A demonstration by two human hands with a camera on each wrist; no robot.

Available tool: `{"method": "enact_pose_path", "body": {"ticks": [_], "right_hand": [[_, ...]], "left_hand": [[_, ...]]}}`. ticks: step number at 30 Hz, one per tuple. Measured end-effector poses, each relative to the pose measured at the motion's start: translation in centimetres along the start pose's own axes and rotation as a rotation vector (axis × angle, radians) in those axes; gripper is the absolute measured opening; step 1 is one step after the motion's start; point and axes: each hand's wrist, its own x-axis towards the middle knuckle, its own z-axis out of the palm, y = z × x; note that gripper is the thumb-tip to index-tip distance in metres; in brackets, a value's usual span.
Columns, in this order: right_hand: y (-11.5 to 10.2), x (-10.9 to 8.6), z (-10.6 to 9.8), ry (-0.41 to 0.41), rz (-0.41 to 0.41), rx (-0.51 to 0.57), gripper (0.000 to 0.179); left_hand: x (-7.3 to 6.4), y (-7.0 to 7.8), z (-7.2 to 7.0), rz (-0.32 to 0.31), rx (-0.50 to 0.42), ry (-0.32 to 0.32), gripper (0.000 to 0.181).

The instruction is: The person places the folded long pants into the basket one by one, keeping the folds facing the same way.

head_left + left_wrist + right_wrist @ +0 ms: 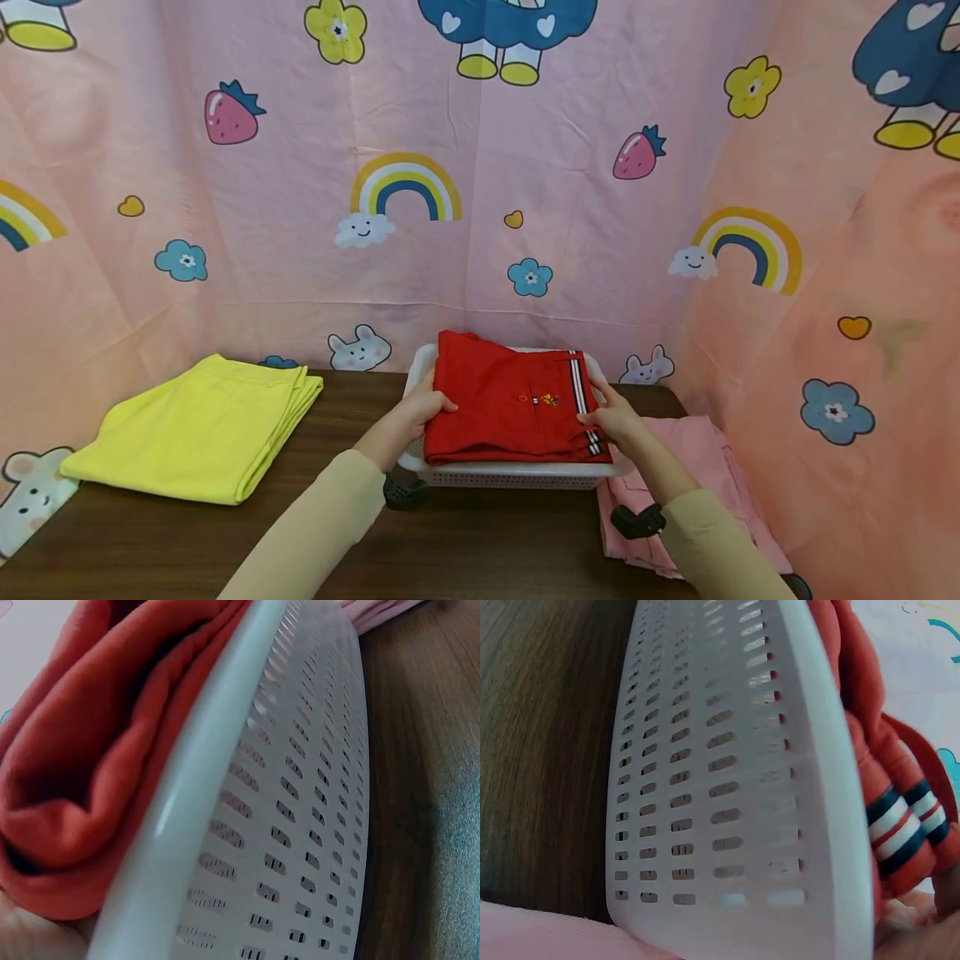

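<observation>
A folded red garment [495, 400] with black-and-white striped trim and a small embroidered motif lies in the mouth of a white perforated plastic basket [517, 481]. My left hand [420, 406] grips its left side, thumb on top. At the striped right side, my right hand [611, 412] holds the cloth the same way. Thick rolled folds of the red garment [75, 750] show just inside the basket rim [187, 787] in the left wrist view. The right wrist view has its striped bands [896, 836] beside the fingers [922, 934]. The fingers under the cloth are mostly hidden.
A folded yellow garment [195, 429] lies on the left of the dark wooden table [450, 542]. Folded pink clothing [697, 467] lies to the right of the basket, partly under my right forearm. A patterned pink curtain [525, 167] hangs behind and at both sides.
</observation>
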Motion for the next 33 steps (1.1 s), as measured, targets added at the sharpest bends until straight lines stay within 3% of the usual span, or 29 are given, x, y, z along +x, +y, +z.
{"method": "enact_pose_path", "body": {"ticks": [5,11,18,25,33], "right_hand": [[0.1,0.2,0.3,0.033,-0.024,-0.091,0.080],[0.0,0.1,0.2,0.013,0.017,-0.120,0.080],[-0.2,0.1,0.4,0.008,0.023,-0.148,0.080],[-0.2,0.3,0.9,0.047,-0.005,-0.329,0.080],[0.4,0.4,1.4,0.083,-0.025,-0.373,0.082]], "left_hand": [[0.3,-0.1,0.0,0.008,0.063,-0.006,0.092],[0.3,-0.2,0.1,0.014,0.193,0.008,0.094],[0.5,-0.5,0.4,0.077,0.307,0.036,0.096],[0.5,-0.9,0.9,0.139,0.419,0.088,0.102],[0.5,-1.6,0.9,0.190,0.721,0.079,0.091]]}}
